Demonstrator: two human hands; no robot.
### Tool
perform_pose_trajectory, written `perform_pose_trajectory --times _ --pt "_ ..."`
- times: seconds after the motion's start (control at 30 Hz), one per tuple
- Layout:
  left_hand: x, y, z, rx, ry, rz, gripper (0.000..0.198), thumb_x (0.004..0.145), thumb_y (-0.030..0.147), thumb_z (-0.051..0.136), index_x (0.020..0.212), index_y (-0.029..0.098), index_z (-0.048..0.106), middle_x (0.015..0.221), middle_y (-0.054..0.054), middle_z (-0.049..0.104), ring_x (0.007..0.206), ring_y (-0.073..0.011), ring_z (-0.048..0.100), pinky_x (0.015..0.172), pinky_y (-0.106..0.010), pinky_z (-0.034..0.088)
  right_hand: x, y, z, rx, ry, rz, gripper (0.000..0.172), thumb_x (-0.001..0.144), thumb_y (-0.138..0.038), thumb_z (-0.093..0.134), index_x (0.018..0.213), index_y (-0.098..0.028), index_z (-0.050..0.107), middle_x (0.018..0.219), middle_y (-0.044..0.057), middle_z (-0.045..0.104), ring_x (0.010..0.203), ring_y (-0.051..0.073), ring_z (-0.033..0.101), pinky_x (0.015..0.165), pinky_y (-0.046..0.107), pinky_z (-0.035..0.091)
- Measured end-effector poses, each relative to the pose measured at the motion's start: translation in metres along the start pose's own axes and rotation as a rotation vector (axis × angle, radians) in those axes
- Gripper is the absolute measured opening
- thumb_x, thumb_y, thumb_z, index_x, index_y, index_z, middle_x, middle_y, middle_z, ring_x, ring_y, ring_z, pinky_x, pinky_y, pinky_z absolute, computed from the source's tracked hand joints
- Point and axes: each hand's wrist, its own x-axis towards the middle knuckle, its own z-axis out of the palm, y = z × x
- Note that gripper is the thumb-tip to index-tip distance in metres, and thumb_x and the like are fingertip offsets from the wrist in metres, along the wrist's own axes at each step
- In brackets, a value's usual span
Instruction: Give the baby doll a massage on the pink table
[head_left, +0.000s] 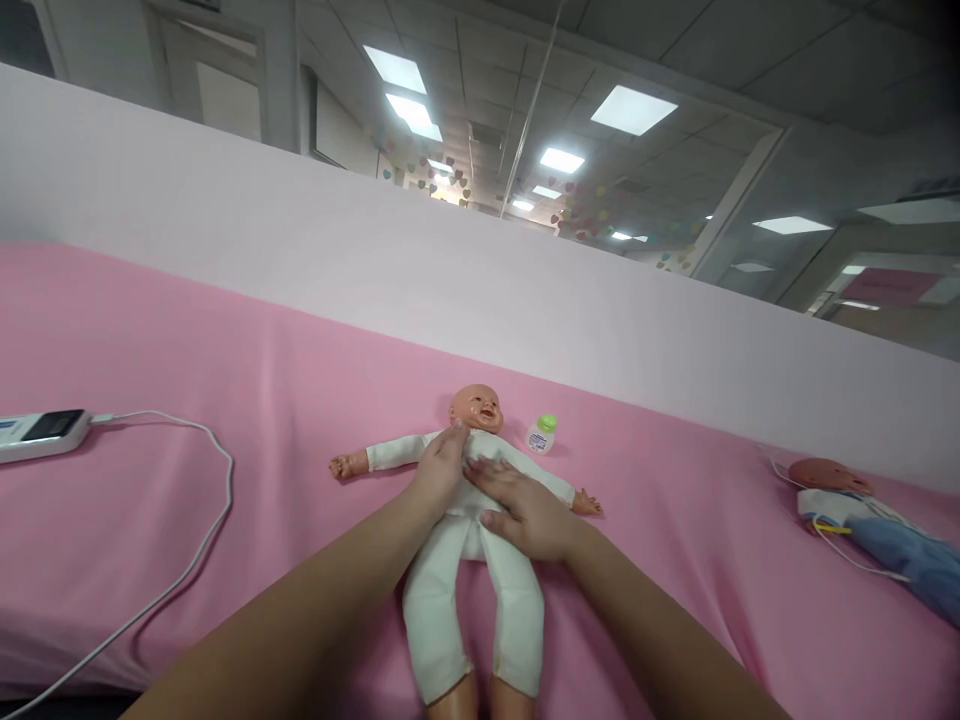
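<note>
A baby doll (517,610) in a white cloth suit lies on its back on the pink sheet, head away from me and arms spread. My left hand (441,465) rests on the doll's chest, turned on its edge with the fingers pointing toward the chin. Flat across the belly and lower chest lies my right hand (531,512), its fingers stretched out toward the left hand. Neither hand grips anything. Beside the doll's head, on the right, stands a small clear bottle (540,438) with a green cap. Part of the doll's torso is hidden under my hands.
At the left edge lies a white device (45,436) with a dark screen and a white cable (225,480). Another doll (892,540) in blue clothing lies far right, with thin tubing on it. A low white wall (480,290) and glass rise behind the pink sheet (300,400).
</note>
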Motion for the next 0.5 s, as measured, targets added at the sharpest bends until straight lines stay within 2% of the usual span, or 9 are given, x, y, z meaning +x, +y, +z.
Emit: perform_pose_trajectory --times 0.13,0.3,0.4,0.5 --pt "-0.002 -0.001 -0.002 0.133 0.017 0.077 0.039 0.091 0.052 0.07 0.11 0.019 0.074 0.133 -0.016 0.072 0.146 -0.0326 0.048 0.124 -0.047 0.031 0.011 0.027 0.003 -0.04 0.071 0.151 0.078 0.101 -0.067 0.046 0.163 -0.019 0.035 0.169 0.012 0.031 0.16 0.03 0.024 0.13 0.053 0.021" --pt "0.001 0.002 -0.001 0.148 -0.007 0.049 0.041 0.09 0.052 0.072 0.108 0.016 0.076 0.14 -0.019 0.067 0.142 -0.033 0.052 0.124 -0.048 0.03 -0.005 0.033 0.002 -0.019 0.177 0.435 0.064 0.106 -0.055 0.036 0.156 -0.016 0.048 0.161 0.011 0.047 0.151 0.028 0.043 0.125 0.048 0.034" --pt "-0.005 0.015 0.004 0.177 -0.01 0.024 0.036 0.09 0.048 0.074 0.105 0.015 0.078 0.137 -0.019 0.069 0.139 -0.0339 0.055 0.123 -0.048 0.031 -0.012 0.035 0.001 -0.032 0.181 0.471 0.056 0.105 -0.042 0.039 0.154 -0.019 0.052 0.159 0.009 0.05 0.148 0.027 0.047 0.123 0.048 0.038" --pt "-0.03 0.033 0.012 0.347 -0.1 0.036 0.029 0.088 0.045 0.074 0.096 0.017 0.081 0.12 -0.016 0.077 0.134 -0.0395 0.058 0.125 -0.053 0.027 -0.012 0.039 0.002 -0.036 0.187 0.454 0.054 0.103 -0.033 0.041 0.153 -0.018 0.052 0.159 0.008 0.051 0.148 0.026 0.049 0.123 0.047 0.038"
